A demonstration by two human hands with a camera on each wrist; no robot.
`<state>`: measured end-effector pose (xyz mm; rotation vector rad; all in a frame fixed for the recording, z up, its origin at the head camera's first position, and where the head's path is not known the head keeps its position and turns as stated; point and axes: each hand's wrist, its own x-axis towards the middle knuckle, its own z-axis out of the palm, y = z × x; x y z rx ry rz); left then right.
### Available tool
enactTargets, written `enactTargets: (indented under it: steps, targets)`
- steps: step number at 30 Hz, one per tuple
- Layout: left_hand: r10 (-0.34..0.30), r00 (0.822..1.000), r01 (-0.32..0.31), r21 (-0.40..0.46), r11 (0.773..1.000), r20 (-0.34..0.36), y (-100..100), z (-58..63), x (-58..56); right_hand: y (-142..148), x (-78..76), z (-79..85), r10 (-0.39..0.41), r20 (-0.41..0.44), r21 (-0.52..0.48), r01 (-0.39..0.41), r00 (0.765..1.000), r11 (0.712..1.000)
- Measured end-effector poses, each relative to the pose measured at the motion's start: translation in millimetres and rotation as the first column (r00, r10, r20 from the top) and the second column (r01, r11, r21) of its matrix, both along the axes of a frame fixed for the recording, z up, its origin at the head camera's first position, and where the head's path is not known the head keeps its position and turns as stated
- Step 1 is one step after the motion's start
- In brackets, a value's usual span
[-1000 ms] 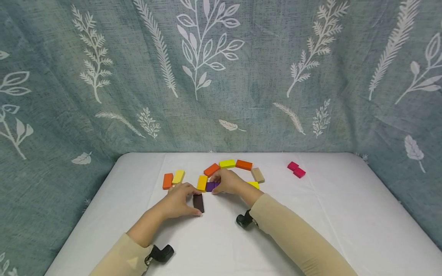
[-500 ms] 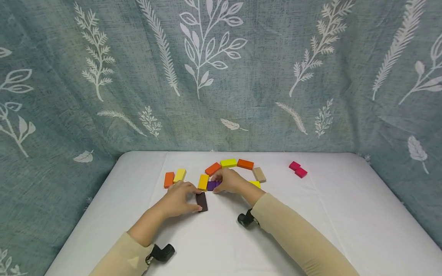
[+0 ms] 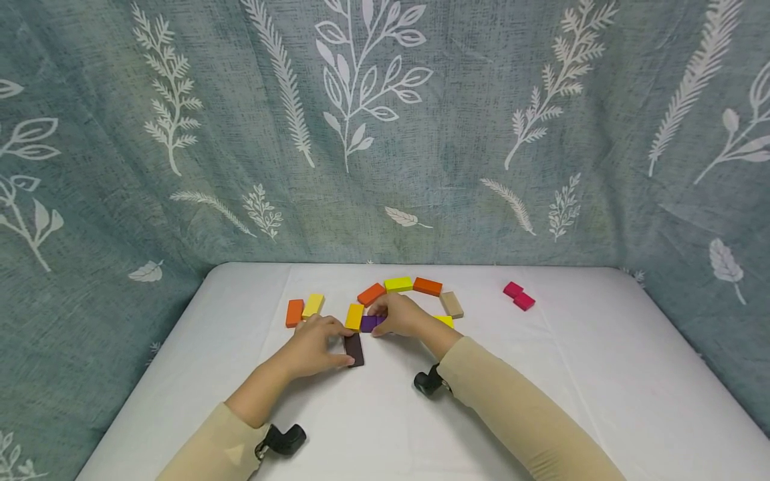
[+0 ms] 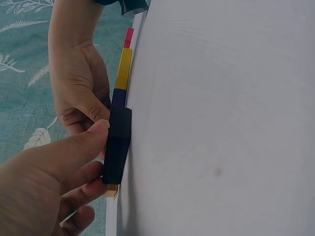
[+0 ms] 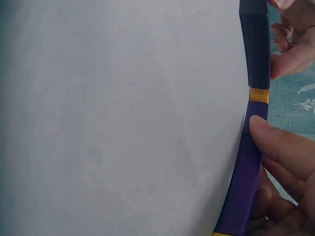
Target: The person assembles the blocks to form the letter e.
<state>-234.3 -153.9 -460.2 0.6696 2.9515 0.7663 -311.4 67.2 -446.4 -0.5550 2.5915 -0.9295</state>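
So we've got the left hand (image 3: pixel 309 347) pinching the dark block (image 3: pixel 355 351) between thumb and fingers on the white table (image 3: pixel 601 374), right by the near end of the yellow block (image 3: pixel 354 317), though we can't tell if they touch. Just beside that, we see the right hand (image 3: pixel 400 315) pinching the purple blocks (image 3: pixel 368 325), thumb near their seam, while the red pair (image 3: pixel 524 301) sits well apart, off to the right.

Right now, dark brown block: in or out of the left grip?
In: the left grip pinches the dark brown block between thumb and fingertips.
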Motion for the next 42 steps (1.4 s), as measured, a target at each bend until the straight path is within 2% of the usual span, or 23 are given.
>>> enactTargets:
  steps: [12, 42]
  targets:
    - [0.01, 1.0, -0.011, 0.007, 1.0, 0.013, 1.1, -1.4, -1.3, 0.2, 1.3, 0.8, 0.008, -0.006, 0.002, -0.008, 1.0, 1.0]
    - [0.031, 1.0, -0.031, 0.002, 1.0, -0.003, 2.8, -1.0, 0.1, 0.0, 1.7, 0.0, 0.013, -0.024, 0.001, -0.013, 1.0, 1.0]
